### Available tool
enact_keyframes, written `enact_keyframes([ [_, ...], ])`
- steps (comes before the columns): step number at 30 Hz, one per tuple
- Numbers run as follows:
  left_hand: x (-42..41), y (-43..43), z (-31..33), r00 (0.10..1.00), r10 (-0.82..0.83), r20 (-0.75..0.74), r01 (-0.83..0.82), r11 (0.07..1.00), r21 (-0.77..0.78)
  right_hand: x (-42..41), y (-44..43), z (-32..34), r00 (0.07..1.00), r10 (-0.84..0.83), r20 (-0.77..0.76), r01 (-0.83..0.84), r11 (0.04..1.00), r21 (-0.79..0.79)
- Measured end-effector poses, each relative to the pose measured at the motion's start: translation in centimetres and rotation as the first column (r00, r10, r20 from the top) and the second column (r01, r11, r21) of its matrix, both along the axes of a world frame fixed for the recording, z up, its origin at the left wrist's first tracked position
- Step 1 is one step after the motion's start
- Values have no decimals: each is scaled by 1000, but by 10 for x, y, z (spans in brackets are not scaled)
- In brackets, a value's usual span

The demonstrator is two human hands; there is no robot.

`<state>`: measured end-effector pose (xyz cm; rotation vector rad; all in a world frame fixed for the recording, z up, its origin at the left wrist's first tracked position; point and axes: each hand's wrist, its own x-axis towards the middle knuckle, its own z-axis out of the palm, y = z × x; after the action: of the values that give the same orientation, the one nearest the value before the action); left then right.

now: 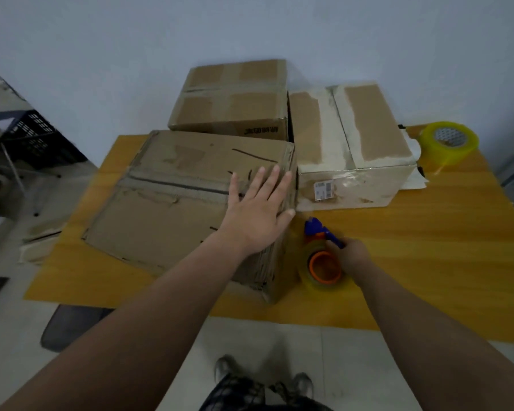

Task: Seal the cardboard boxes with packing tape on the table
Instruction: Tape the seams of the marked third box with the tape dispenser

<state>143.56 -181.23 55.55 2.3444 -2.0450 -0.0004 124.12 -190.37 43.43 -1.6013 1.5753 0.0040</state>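
Three cardboard boxes stand on the yellow table [428,262]. The nearest large box [172,203] has its flaps down, and my left hand [258,209] lies flat on its right end with fingers spread. To its right, my right hand [353,253] grips the blue handle of a tape dispenser [321,253] with an orange core and a clear roll, resting on the table beside the box. A second box [235,102] sits behind, against the wall. The third box [350,143], with torn white patches and a label, is at the back right.
A spare roll of yellowish packing tape [448,142] sits at the table's far right. A black crate [33,134] and chair legs stand on the floor to the left. A dark mat [69,324] lies under the table's front left edge. My shoes [261,378] show below.
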Motion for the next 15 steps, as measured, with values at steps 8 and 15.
enact_keyframes([
  [8,-2,0,0,1000,4,23,-4,1000,14,47,24,100,568,-388,726,184,919,348],
  [15,10,-5,5,1000,-2,-24,3,998,64,47,15,143,716,-149,682,430,864,-263],
])
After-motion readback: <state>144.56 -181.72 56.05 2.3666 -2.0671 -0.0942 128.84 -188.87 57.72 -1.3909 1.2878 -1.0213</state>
